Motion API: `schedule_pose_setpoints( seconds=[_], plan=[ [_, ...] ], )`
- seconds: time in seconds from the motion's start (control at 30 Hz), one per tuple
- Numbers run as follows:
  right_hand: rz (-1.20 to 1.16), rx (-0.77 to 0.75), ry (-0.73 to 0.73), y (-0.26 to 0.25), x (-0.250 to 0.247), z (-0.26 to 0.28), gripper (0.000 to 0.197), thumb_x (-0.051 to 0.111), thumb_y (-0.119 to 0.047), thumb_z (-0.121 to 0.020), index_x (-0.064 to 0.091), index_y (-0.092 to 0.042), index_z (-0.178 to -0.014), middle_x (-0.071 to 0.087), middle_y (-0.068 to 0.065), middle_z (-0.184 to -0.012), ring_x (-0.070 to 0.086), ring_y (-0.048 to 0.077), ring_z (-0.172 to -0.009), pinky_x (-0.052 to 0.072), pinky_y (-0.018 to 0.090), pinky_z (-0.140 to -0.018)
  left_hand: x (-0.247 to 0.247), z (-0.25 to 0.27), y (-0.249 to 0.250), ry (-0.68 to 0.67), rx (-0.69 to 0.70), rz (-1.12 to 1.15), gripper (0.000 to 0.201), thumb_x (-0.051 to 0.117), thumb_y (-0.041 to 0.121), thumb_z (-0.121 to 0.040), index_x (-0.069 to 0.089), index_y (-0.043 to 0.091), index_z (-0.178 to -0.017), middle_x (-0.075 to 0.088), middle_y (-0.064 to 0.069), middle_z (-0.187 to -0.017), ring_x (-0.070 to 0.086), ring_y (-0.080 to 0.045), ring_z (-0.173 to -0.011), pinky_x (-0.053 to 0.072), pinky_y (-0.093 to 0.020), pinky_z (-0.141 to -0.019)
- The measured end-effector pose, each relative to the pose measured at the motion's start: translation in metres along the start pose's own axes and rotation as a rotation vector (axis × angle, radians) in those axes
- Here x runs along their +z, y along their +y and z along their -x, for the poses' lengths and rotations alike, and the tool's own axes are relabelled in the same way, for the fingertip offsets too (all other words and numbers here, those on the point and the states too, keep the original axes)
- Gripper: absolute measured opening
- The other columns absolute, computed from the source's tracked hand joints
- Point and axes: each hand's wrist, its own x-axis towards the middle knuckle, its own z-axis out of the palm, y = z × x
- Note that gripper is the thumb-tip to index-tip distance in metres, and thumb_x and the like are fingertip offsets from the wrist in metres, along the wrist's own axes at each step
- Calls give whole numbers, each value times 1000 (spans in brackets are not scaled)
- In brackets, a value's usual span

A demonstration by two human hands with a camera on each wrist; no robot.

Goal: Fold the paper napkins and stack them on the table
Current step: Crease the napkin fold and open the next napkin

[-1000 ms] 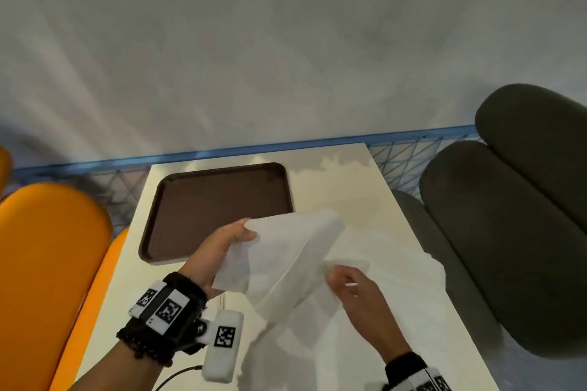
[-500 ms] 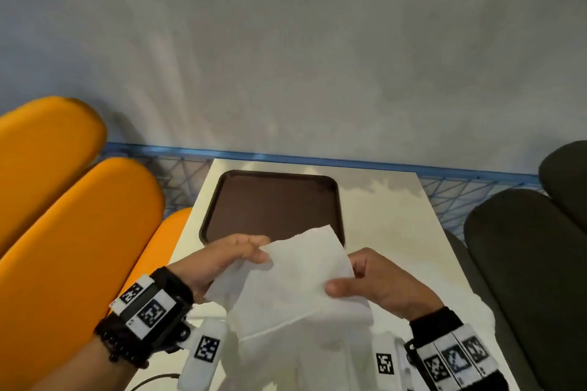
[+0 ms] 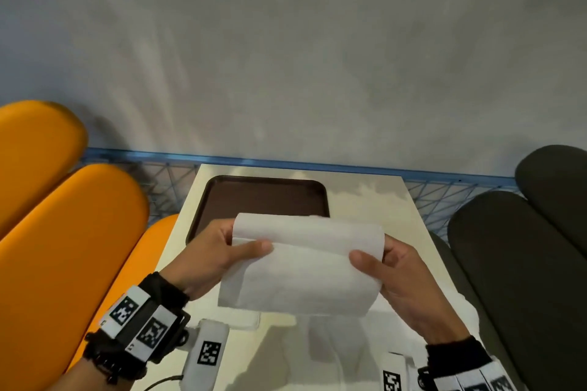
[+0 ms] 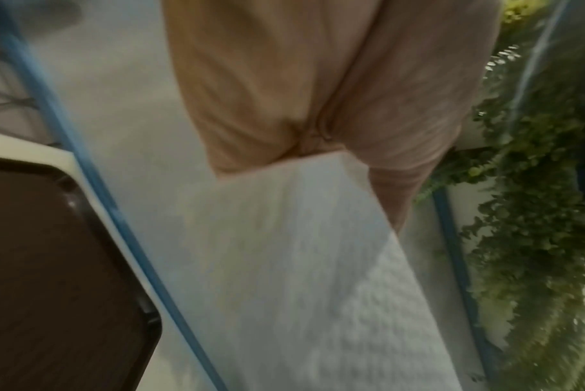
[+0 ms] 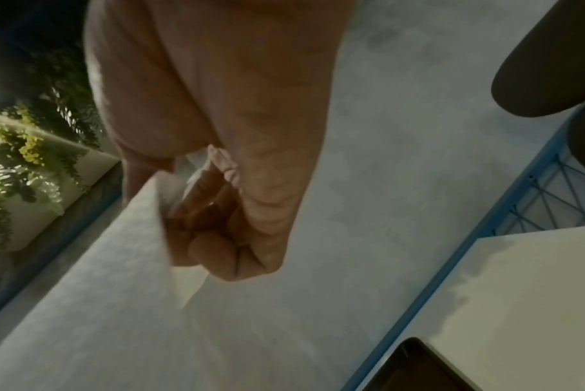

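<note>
A white paper napkin [image 3: 301,267] is held up above the table [image 3: 374,200], bent over along its top edge into a loose fold. My left hand [image 3: 222,251] pinches its left edge, thumb on the near face. My right hand [image 3: 390,267] pinches the right edge the same way. The left wrist view shows the napkin [image 4: 304,264] running out from under the palm [image 4: 284,92]. In the right wrist view the curled fingers [image 5: 217,238] sit behind the napkin [image 5: 117,291]. More white napkin paper [image 3: 333,346] lies on the table beneath the hands.
A dark brown tray [image 3: 263,197] lies at the far left of the table, just beyond the hands. Orange seats [image 3: 63,232] flank the left side and dark grey seats [image 3: 524,263] the right. A blue wire rail [image 3: 444,174] and a grey wall stand behind.
The napkin has gone from a loose, crumpled sheet to a sheet stretched between both hands with its top edge bent over. The head view has swung left and the hands have moved apart.
</note>
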Motion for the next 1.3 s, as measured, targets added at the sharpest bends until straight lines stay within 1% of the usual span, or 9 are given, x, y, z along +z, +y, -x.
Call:
schedule_pose_setpoints(
  seconds=[0.17, 0.27, 0.4, 0.47, 0.6, 0.73, 0.87, 1.1, 1.3],
  plan=[
    [106, -213, -25, -6, -12, 4, 32, 68, -10, -82, 79, -28, -106, 77, 2, -110, 72, 21, -104, 58, 31, -89, -8, 6, 21, -72, 172, -13, 37, 85, 40, -65, 79, 31, -100, 76, 2, -106, 73, -18, -96, 60, -27, -73],
    [147, -314, -37, -4, -14, 3, 43, 64, 7, -89, 80, -31, -101, 77, -5, -105, 72, 13, -100, 56, 22, -83, -18, 6, 24, -84, 234, 65, 39, 86, 46, -59, 81, 26, -92, 77, 0, -97, 73, -18, -88, 60, -29, -69],
    [77, -361, -222, 1, -20, 4, 32, 56, 8, -85, 74, -16, -73, 71, 6, -109, 66, 24, -103, 52, 30, -83, -19, 7, 33, -134, 281, 21, 63, 55, 63, -80, 79, 5, -91, 70, -28, -104, 63, -46, -101, 46, -45, -94],
    [122, -343, -219, 3, -27, 5, 46, 45, 19, -79, 71, -17, -67, 68, 6, -125, 60, 27, -122, 51, 38, -97, -14, 8, 42, -47, 299, -136, 74, 53, 82, -72, 80, 12, -78, 77, -5, -94, 70, -23, -94, 51, -27, -91],
    [548, -449, 10, -12, -23, 6, 33, 57, -5, -77, 68, -35, -87, 65, -13, -122, 59, 15, -120, 49, 40, -95, -3, 18, 47, -30, 400, -640, 17, 74, 43, -78, 74, 29, -87, 72, 9, -98, 68, -12, -93, 60, -31, -77],
    [945, -495, -236, -23, 29, -1, 37, 53, -63, -92, 60, -43, -121, 56, -28, -118, 50, 1, -116, 39, 28, -94, 9, 24, 46, -139, 507, -975, 22, 65, 39, -89, 64, 38, -111, 63, 30, -112, 62, 5, -103, 54, -13, -80],
    [971, -612, -315, -12, 59, -10, 32, 40, -55, -101, 64, -35, -92, 48, -25, -80, 43, -3, -78, 35, 33, -72, 13, 35, 45, -35, 551, -1079, 28, 62, 50, -89, 63, 39, -115, 65, 30, -113, 60, 13, -100, 49, -7, -82],
    [896, -650, -283, 2, 52, -5, 21, 50, -44, -102, 66, -34, -90, 60, -19, -79, 48, 3, -74, 41, 34, -66, 30, 35, 35, 200, 494, -859, 21, 72, 55, -78, 78, 35, -81, 73, 26, -86, 69, 1, -83, 52, -11, -74],
    [1299, -194, -390, 49, -14, 16, 54, 22, -70, -90, 65, -40, -104, 61, -24, -98, 48, -3, -90, 36, 30, -82, 11, 54, 35, 198, 395, -868, 12, 74, 43, -76, 79, 33, -77, 74, 26, -80, 70, 3, -81, 54, -15, -72]
  ],
)
